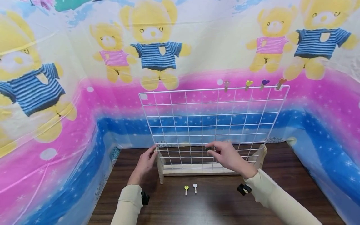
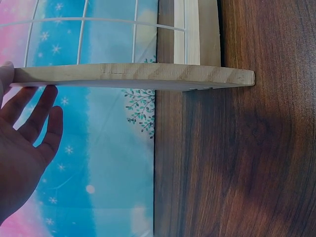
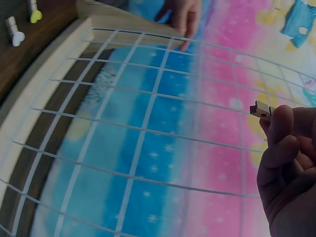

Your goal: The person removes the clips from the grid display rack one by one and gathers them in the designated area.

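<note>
A white wire grid (image 1: pixel 195 117) stands upright in a wooden stand (image 1: pixel 194 171). My left hand (image 1: pixel 145 161) is at the grid's lower left, holding the upper end of the stand's side piece (image 2: pixel 133 75) between thumb and fingers. In front of the grid's lower middle, my right hand (image 1: pixel 229 156) pinches a small wooden clothespin (image 3: pixel 261 109) between thumb and index finger. Its wooden end juts out past the fingertips, and the rest is hidden by them. Nearer me on the table lie a clothespin with a yellow heart (image 1: pixel 186 190) and one with a white heart (image 1: pixel 195 188).
Along the right half of the grid's top wire sit several heart clothespins, among them a yellow one (image 1: pixel 248 83), a purple one (image 1: pixel 264 82) and an orange one (image 1: pixel 281 82). The dark wood table (image 1: pixel 219 203) is bordered by a bear-print cloth (image 1: pixel 208 40) behind and at both sides.
</note>
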`<act>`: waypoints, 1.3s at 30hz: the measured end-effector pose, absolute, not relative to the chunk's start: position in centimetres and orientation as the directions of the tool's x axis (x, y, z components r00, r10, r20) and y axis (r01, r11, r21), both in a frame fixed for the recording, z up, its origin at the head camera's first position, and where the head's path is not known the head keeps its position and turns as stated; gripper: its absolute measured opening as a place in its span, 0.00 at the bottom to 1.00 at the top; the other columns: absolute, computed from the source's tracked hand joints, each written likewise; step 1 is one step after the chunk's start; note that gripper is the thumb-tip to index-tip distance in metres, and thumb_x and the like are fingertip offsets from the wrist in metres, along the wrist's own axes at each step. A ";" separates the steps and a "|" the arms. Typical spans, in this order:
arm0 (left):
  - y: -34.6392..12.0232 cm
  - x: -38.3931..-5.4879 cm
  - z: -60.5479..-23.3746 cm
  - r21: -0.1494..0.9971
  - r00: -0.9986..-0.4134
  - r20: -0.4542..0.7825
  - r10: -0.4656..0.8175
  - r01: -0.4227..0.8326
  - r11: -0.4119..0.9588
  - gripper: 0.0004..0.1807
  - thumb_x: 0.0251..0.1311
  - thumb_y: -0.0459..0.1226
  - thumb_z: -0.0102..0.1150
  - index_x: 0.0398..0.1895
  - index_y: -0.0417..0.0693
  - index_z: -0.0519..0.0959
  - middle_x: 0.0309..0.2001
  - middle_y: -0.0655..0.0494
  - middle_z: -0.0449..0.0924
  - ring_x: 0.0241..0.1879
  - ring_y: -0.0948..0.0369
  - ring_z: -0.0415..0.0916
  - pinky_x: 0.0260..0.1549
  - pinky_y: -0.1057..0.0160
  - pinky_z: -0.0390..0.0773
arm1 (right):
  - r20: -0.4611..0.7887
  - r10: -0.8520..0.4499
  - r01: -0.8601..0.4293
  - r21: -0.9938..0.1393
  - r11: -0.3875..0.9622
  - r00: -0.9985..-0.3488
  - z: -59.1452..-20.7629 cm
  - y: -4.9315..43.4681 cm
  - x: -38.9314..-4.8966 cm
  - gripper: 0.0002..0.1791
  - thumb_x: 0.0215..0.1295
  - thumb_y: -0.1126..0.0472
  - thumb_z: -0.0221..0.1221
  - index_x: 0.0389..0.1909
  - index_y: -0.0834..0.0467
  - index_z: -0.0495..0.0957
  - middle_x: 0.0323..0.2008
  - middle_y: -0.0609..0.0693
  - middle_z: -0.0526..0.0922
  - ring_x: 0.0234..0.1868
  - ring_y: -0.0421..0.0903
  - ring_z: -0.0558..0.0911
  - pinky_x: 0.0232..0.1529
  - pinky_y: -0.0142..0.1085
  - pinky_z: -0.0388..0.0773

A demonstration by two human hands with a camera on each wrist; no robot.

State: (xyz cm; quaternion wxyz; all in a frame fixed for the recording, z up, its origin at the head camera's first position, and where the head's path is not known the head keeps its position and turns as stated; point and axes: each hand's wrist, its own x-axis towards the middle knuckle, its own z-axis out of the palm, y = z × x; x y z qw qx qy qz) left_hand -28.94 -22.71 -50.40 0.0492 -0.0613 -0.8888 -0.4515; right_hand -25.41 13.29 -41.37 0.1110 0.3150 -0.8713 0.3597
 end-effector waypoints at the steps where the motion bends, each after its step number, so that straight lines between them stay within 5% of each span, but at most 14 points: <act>1: -22.7 -28.9 -50.4 0.796 -0.987 0.144 0.066 0.155 0.585 0.22 0.72 0.38 0.44 0.69 0.54 0.65 0.61 0.42 0.70 0.56 0.48 0.70 0.49 0.46 0.72 | 0.410 -0.469 -0.622 -0.560 0.547 -0.782 -41.7 13.3 -25.4 0.11 0.64 0.63 0.60 0.48 0.54 0.81 0.13 0.39 0.67 0.13 0.35 0.66 0.16 0.32 0.66; 6: -22.7 -28.9 -50.4 0.796 -0.987 0.148 0.062 0.157 0.584 0.22 0.72 0.38 0.45 0.68 0.54 0.66 0.62 0.42 0.69 0.57 0.48 0.70 0.49 0.46 0.71 | 0.361 -0.471 -0.589 -0.584 0.559 -0.805 -43.5 13.7 -25.3 0.11 0.65 0.62 0.60 0.48 0.53 0.81 0.17 0.40 0.72 0.14 0.34 0.70 0.17 0.32 0.69; 13: -22.6 -29.0 -50.5 0.790 -0.985 0.159 0.065 0.167 0.590 0.22 0.72 0.38 0.45 0.69 0.53 0.65 0.62 0.42 0.69 0.57 0.48 0.70 0.49 0.46 0.72 | 0.394 -0.492 -0.629 -0.538 0.561 -0.776 -46.2 13.8 -25.4 0.10 0.61 0.64 0.63 0.44 0.54 0.83 0.36 0.43 0.79 0.19 0.32 0.69 0.21 0.30 0.70; 26: -22.6 -28.9 -50.4 0.788 -0.987 0.146 0.061 0.153 0.596 0.23 0.72 0.39 0.44 0.69 0.55 0.64 0.58 0.43 0.72 0.56 0.49 0.71 0.49 0.46 0.72 | 0.308 -0.524 -0.601 -0.523 0.604 -0.794 -52.7 13.4 -25.9 0.08 0.59 0.65 0.63 0.40 0.56 0.84 0.36 0.46 0.83 0.19 0.32 0.68 0.22 0.29 0.69; 33: -22.7 -28.9 -50.4 0.786 -0.987 0.151 0.063 0.159 0.598 0.23 0.72 0.39 0.44 0.69 0.54 0.65 0.59 0.43 0.72 0.57 0.49 0.70 0.50 0.46 0.71 | 0.225 -0.519 -0.547 -0.548 0.632 -0.825 -56.2 13.3 -26.3 0.05 0.59 0.66 0.63 0.36 0.57 0.83 0.34 0.46 0.83 0.33 0.38 0.80 0.33 0.34 0.76; 39: -22.6 -28.9 -50.4 0.788 -0.986 0.153 0.059 0.158 0.595 0.22 0.72 0.39 0.44 0.69 0.55 0.65 0.58 0.43 0.72 0.56 0.49 0.71 0.49 0.47 0.72 | 0.132 -0.539 -0.508 -0.574 0.643 -0.832 -58.5 12.9 -26.4 0.07 0.61 0.64 0.61 0.39 0.61 0.83 0.32 0.44 0.82 0.31 0.36 0.78 0.32 0.33 0.75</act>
